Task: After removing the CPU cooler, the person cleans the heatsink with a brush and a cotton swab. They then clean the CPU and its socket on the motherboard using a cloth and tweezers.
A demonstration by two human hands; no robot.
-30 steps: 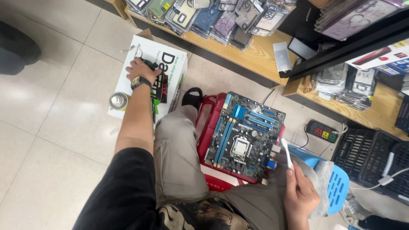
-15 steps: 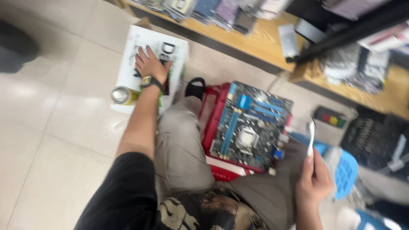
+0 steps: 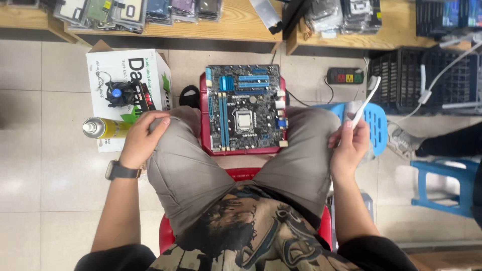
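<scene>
Quick count from my feed: one motherboard point(image 3: 244, 108), one red stool point(image 3: 241, 150) under it, one yellow spray can point(image 3: 104, 127), one cooler fan point(image 3: 119, 94), one white cardboard box point(image 3: 125, 80), one white brush point(image 3: 362, 106).

Left hand point(image 3: 143, 138) sits on the left knee, fingers curled loose around the kneecap, gripping nothing but the shorts fabric, watch on the wrist, forearm running straight back toward the body. The can lies on its side just left of that hand, touching the box edge; the fan sits on the box a bit further ahead.

Right hand point(image 3: 349, 145) is up by the right knee, fingers closed around the handle of the brush, which sticks up and away, tilted to the right. A blue stool point(image 3: 374, 120) sits right behind it, and a black power strip point(image 3: 344, 76) lies on the floor beyond.

The motherboard is between the two hands, flat on the red stool, ahead of the knees.

Box is white with big dark lettering and green leaf shapes.
</scene>
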